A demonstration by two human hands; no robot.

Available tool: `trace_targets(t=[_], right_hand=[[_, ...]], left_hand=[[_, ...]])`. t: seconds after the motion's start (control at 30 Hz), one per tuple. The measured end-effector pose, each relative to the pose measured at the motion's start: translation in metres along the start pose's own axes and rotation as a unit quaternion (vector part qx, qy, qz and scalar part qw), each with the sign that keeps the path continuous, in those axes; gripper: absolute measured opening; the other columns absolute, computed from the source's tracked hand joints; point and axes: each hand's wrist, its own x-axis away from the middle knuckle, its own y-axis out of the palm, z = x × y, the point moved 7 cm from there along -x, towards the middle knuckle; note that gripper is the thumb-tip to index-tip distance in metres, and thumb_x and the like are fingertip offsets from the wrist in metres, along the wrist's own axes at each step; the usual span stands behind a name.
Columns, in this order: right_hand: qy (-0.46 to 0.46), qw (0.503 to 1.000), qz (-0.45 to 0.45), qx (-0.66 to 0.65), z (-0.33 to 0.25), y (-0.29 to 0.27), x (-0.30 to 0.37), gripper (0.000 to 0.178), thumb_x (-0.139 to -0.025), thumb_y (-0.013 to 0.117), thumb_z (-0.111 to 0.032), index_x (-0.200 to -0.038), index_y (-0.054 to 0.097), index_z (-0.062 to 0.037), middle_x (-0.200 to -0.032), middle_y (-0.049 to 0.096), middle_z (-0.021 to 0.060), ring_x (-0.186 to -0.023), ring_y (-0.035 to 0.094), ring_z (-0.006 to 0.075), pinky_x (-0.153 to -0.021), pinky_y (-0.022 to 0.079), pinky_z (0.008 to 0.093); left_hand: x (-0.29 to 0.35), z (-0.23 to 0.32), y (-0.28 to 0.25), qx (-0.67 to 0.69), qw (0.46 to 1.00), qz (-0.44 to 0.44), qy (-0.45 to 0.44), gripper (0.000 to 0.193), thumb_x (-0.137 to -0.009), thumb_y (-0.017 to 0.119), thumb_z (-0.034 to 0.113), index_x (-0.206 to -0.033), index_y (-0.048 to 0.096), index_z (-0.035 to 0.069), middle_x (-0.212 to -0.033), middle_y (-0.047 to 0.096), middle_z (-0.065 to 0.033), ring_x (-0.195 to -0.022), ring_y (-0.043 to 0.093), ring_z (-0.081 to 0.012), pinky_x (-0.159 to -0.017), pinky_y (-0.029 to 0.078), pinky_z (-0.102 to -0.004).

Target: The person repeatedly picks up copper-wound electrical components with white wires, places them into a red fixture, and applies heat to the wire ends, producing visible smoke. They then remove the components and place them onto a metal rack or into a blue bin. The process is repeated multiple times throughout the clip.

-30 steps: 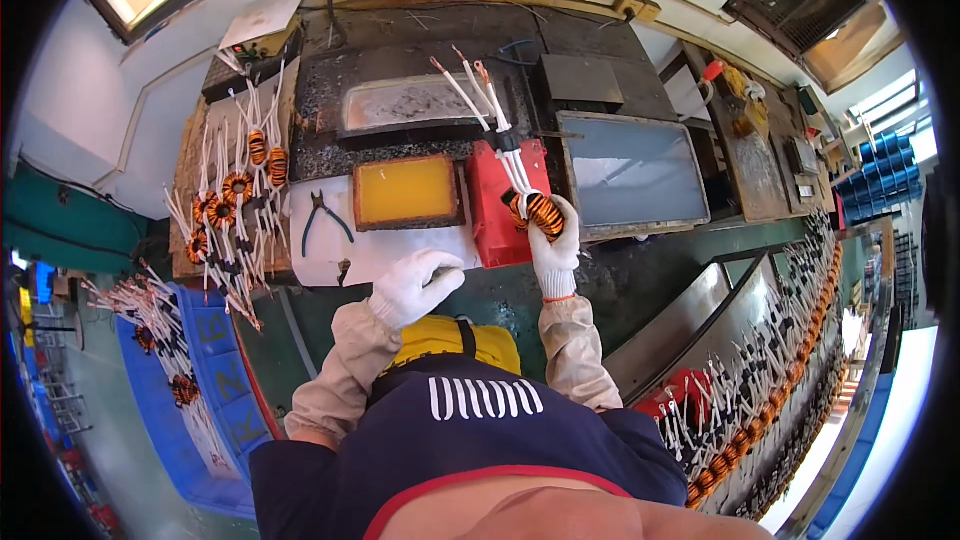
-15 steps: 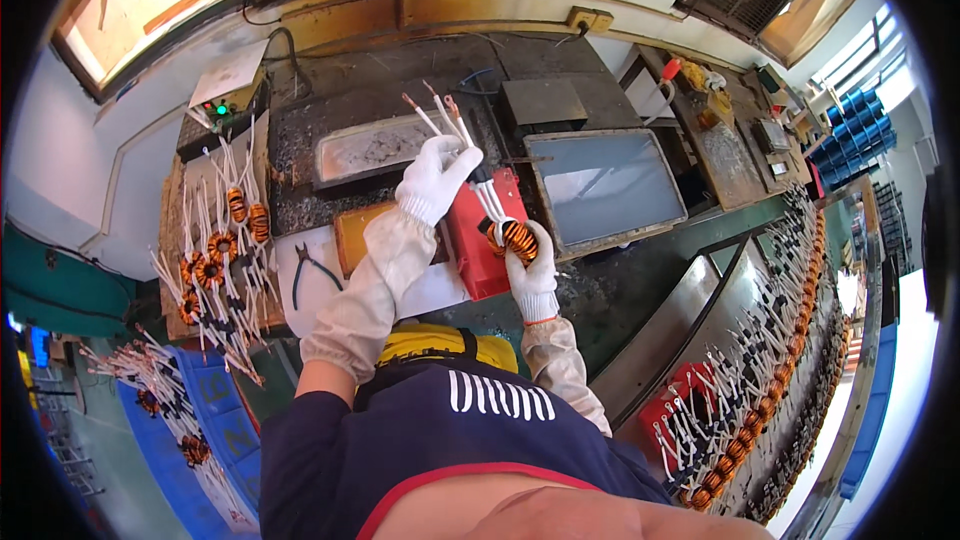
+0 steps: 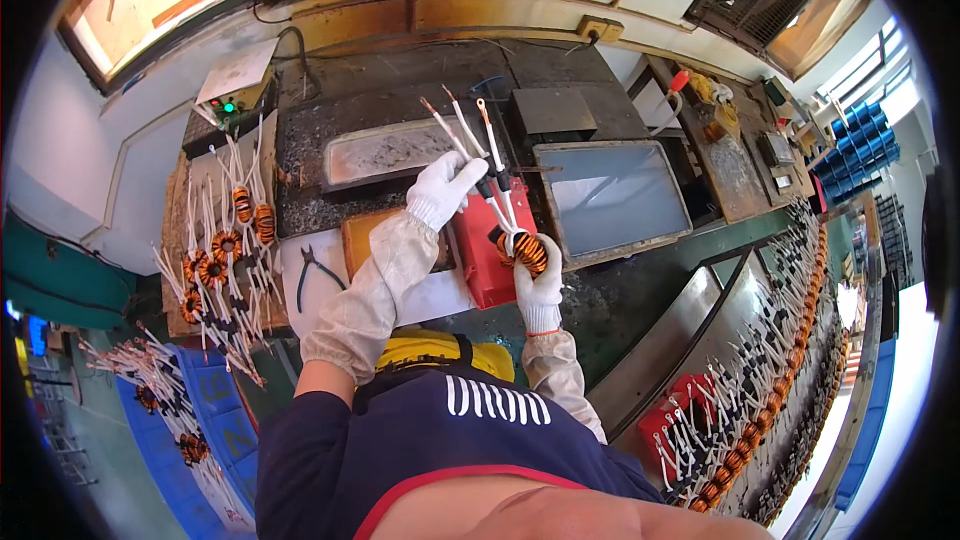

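Note:
My right hand [image 3: 541, 285], in a white glove, grips a toroidal coil [image 3: 526, 252] wound with copper-coloured wire. White lead wires [image 3: 507, 202] with black sleeves run up from the coil, pointing away from me. Gloved as well, my left hand [image 3: 440, 190] pinches some of these leads near the black sleeves. Their bare copper ends fan out above its fingers, and one lead on the right carries a ring-shaped lug [image 3: 482, 104]. Under the coil and leads is a red block [image 3: 480, 265], partly covered by them.
A tray of grey liquid [image 3: 615, 190] lies right of the red block, a long crusted metal trough [image 3: 385, 153] behind my left hand. Finished-looking coils [image 3: 212, 270] and cutters [image 3: 305, 280] lie left. Rows of coils [image 3: 750, 430] stand at right; a blue crate [image 3: 215, 400] is lower left.
The leads have turned and spread apart, so the ring lug now shows on the right one. Both hands stay on the coil and its leads, and the view has shifted slightly.

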Motion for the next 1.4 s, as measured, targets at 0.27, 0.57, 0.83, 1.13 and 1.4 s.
trace_targets(t=[0.27,0.57,0.83,1.13,1.4], right_hand=[[0.01,1.0,-0.017,-0.02,0.01,0.003,-0.001,0.05,-0.083,0.064,0.005,-0.129,0.047,-0.004,-0.118,0.055,0.012,-0.107,0.058,0.0219,-0.097,0.046,0.0334],[0.021,0.999,-0.011,-0.028,-0.011,0.001,-0.004,0.048,-0.082,0.065,0.001,-0.128,0.049,-0.0038,-0.118,0.058,0.0135,-0.107,0.06,0.0236,-0.095,0.047,0.0333],[0.023,0.999,-0.044,-0.024,-0.01,0.002,-0.01,0.05,-0.082,0.064,0.002,-0.128,0.048,-0.0017,-0.118,0.057,0.014,-0.108,0.059,0.0236,-0.096,0.047,0.033],[0.027,0.996,-0.025,0.076,-0.001,0.005,-0.017,0.048,-0.079,0.064,0.001,-0.125,0.051,-0.0016,-0.113,0.061,0.0144,-0.104,0.062,0.0239,-0.092,0.049,0.0327],[0.097,0.976,-0.054,0.189,-0.027,0.01,-0.034,0.05,-0.078,0.066,-0.009,-0.126,0.053,-0.0098,-0.112,0.064,0.0186,-0.103,0.064,0.0355,-0.089,0.05,0.0406]], left_hand=[[0.002,-0.012,-0.017,0.064,0.996,0.057,0.035,0.034,-0.094,0.059,0.036,-0.104,0.064,0.004,-0.079,0.066,-0.0056,-0.061,0.059,-0.0103,-0.056,0.052,-0.0261],[-0.029,-0.017,-0.014,0.223,0.974,0.022,0.036,0.037,-0.097,0.057,0.035,-0.117,0.062,0.004,-0.1,0.068,-0.0076,-0.078,0.065,-0.0152,-0.068,0.053,-0.0281],[-0.063,-0.024,0.004,0.336,0.942,-0.01,0.006,0.027,-0.094,0.062,0.033,-0.099,0.064,0.007,-0.089,0.066,-0.0041,-0.079,0.063,-0.0152,-0.068,0.052,-0.0295],[-0.039,-0.063,-0.027,0.402,0.914,0.055,0.008,0.027,-0.1,0.052,0.034,-0.099,0.064,0.01,-0.082,0.065,-0.0006,-0.069,0.061,-0.0126,-0.06,0.049,-0.0291],[0.034,-0.071,-0.054,0.282,0.952,0.117,0.014,0.033,-0.099,0.053,0.037,-0.094,0.063,0.007,-0.08,0.064,-0.0027,-0.069,0.059,-0.0104,-0.065,0.05,-0.0257]])
